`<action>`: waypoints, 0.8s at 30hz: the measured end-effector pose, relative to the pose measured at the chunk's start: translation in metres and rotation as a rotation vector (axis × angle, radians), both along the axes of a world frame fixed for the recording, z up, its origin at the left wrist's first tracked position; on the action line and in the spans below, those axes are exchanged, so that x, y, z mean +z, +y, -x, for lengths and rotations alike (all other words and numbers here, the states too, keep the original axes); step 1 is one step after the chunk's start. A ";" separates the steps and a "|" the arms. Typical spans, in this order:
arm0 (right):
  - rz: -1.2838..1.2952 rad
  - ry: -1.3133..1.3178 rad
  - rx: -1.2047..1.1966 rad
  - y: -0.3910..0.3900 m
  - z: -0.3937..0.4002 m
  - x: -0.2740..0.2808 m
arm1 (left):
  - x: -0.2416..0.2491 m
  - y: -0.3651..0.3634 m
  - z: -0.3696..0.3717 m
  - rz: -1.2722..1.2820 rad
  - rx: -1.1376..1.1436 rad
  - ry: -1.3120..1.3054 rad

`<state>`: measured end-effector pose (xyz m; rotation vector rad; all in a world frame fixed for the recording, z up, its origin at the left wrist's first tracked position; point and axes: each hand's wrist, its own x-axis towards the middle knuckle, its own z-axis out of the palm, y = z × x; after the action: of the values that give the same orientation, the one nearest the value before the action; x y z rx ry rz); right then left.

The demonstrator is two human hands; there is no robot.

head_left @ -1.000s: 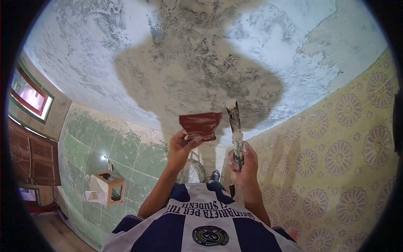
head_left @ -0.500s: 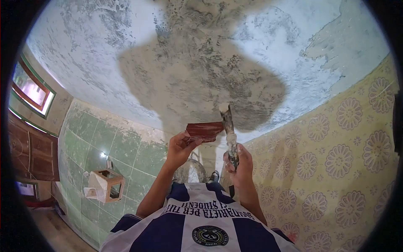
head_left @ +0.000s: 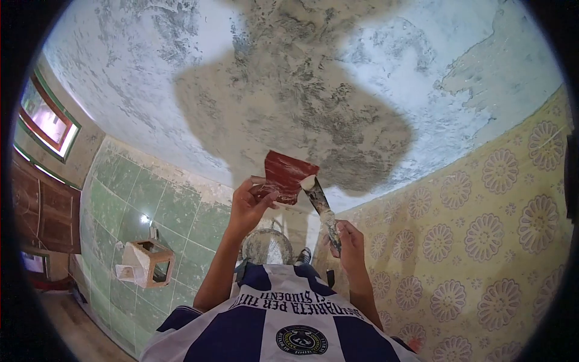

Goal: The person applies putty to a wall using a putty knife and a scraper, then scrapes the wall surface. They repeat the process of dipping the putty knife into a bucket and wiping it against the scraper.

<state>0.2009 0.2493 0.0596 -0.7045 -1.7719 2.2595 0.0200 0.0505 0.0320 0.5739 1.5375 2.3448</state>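
Jutting from left hand (head_left: 248,204): scraper (head_left: 287,172), apparently

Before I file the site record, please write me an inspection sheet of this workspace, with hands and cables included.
Surface: wall, patchy grey and white, partly shadowed.
Job's things: red spreader, pale streaks; scraper, its pale tip overlapping the spreader's edge in view, contact unclear.
Clutter: round container below the hands; box-like object at the green tiles.
Hands: left hand grips the red spreader; right hand grips the scraper's handle.
Cables: nothing seen.
Surroundings: yellow flowered wall, window, brown woodwork.
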 end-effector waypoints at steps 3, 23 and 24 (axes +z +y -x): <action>-0.016 -0.027 0.055 0.003 0.003 -0.006 | 0.012 -0.002 -0.005 0.226 -0.056 0.062; -0.003 -0.133 -0.044 0.005 -0.018 -0.015 | -0.011 0.010 -0.002 0.183 -0.079 0.105; -0.001 -0.130 -0.048 0.003 -0.013 -0.014 | -0.009 0.011 -0.005 0.186 -0.083 0.108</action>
<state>0.2142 0.2520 0.0452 -0.9037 -1.7908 2.2278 0.0249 0.0614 0.0226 0.7137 1.7203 2.1124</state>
